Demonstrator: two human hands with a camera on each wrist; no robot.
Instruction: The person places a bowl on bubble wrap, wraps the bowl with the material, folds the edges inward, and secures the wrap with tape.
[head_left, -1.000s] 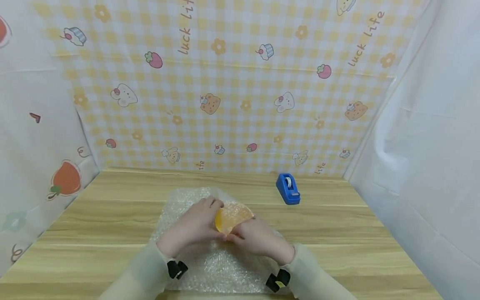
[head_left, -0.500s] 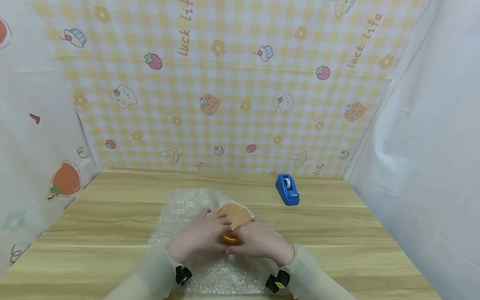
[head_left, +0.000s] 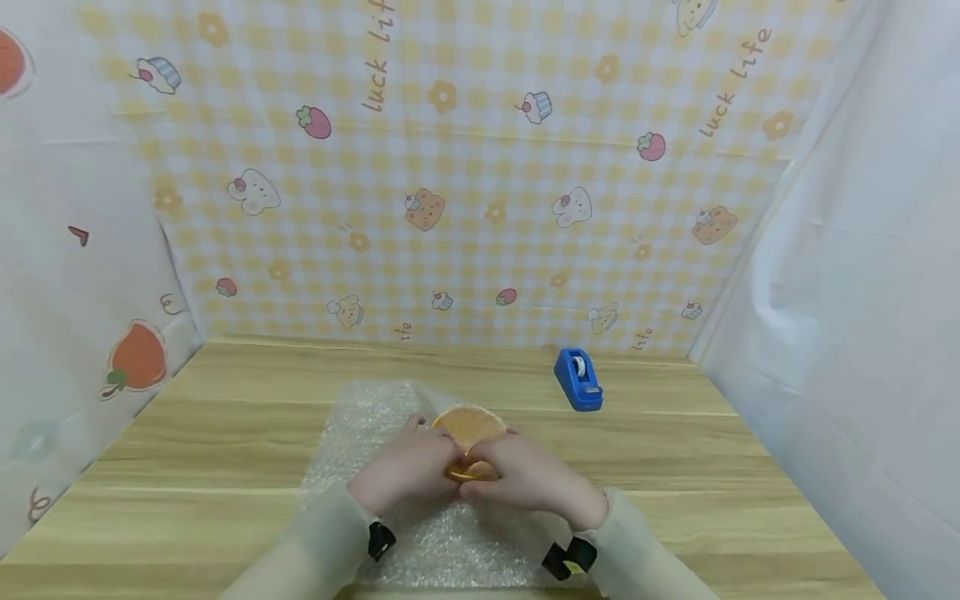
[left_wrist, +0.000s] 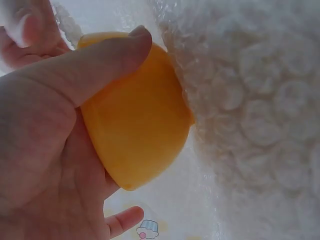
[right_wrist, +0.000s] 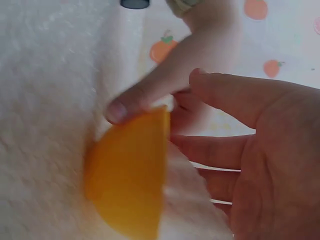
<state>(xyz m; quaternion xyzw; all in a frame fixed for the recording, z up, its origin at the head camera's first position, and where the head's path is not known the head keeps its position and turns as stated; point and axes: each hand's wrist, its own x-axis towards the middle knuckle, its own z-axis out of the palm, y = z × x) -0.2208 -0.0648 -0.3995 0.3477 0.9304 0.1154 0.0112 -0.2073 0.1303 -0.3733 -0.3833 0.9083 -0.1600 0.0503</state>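
Observation:
A yellow-orange bowl (head_left: 468,423) sits on a sheet of bubble wrap (head_left: 360,408), its opening facing up. My left hand (head_left: 412,467) grips its near left side; in the left wrist view the thumb lies along the outer wall of the bowl (left_wrist: 137,120), the fingers beyond the rim. My right hand (head_left: 525,475) is at the near right side. In the right wrist view a flap of bubble wrap (right_wrist: 187,192) runs from the rim of the bowl (right_wrist: 130,172), with the right fingers (right_wrist: 220,150) extended against its far side and the thumb apart.
A blue tape dispenser (head_left: 579,381) stands on the wooden table (head_left: 675,467), behind and right of the hands. A patterned cloth (head_left: 480,167) hangs at the back, with white cloth (head_left: 862,333) on the right side. Both wrists wear dark devices (head_left: 381,540).
The left hand has shifted right and nearer, from the bowl's left side to its near side, beside the right hand. The bowl's top now shows rounder, with its near rim visible.

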